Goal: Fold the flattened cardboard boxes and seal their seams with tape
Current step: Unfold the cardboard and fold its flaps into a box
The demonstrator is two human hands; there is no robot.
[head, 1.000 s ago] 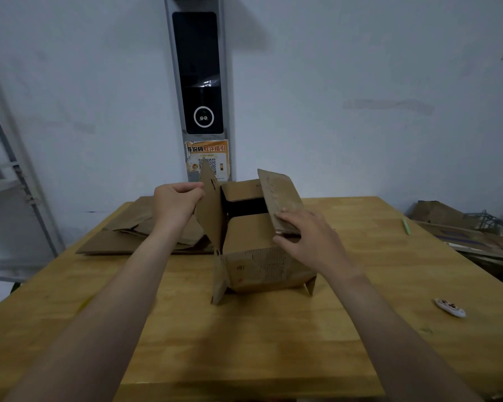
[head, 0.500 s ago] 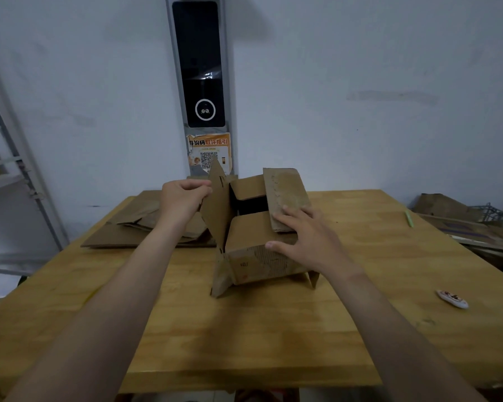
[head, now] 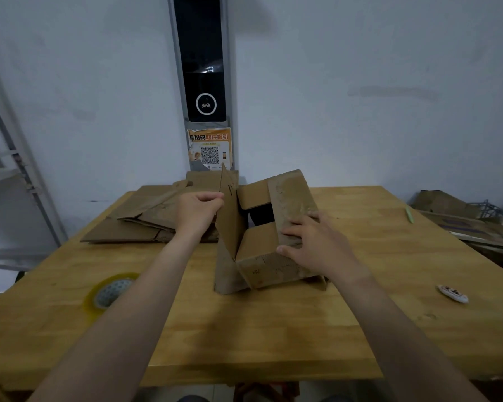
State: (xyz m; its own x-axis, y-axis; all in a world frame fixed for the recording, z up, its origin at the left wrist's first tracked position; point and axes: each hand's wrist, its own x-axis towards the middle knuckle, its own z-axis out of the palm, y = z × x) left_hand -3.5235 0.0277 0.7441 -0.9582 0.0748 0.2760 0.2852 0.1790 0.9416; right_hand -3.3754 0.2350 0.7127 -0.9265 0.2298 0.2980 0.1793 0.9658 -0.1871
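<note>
dim, soft light; slight blur, edges warped

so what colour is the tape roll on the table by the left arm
Translucent yellow, with a pale dotted centre: the tape roll shows in the head view, the only one.

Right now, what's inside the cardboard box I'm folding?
The cardboard box shows only a dark gap between its flaps; nothing is visible inside. The right hand and flaps cover the rest.
</note>
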